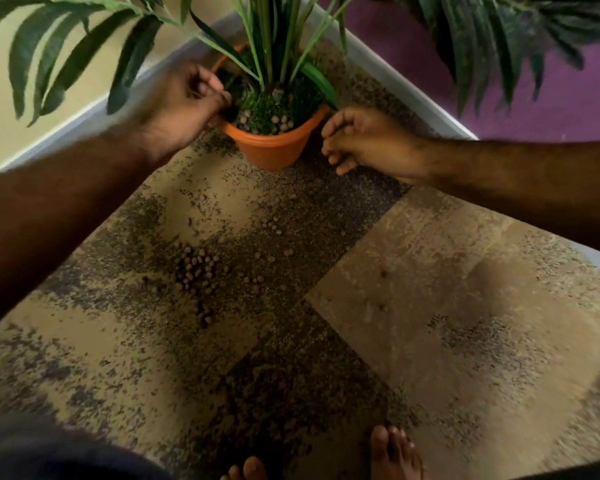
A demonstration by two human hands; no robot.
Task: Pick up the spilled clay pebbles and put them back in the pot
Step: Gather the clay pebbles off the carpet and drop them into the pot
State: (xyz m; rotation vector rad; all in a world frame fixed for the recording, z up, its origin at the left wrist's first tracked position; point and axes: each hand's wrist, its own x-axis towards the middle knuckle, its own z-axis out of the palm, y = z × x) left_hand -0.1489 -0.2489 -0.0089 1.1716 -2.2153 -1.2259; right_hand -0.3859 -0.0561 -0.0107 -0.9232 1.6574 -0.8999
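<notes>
An orange pot [274,147] with a green plant stands on the speckled floor near the wall corner, and a few clay pebbles [278,121] lie on its soil. Spilled clay pebbles [196,268] sit in a heap on the floor in front of it, with smaller scatters [272,225] closer to the pot. My left hand [184,105] is blurred at the pot's left rim with its fingers curled over the edge; what it holds is hidden. My right hand [364,143] hovers just right of the pot, fingers loosely curled, with nothing visible in it.
Long plant leaves [84,53] hang over the pot and my left arm. A white skirting [406,88] runs along the walls behind the pot. My bare feet [392,452] stand at the bottom edge. A smoother floor tile [465,289] lies to the right.
</notes>
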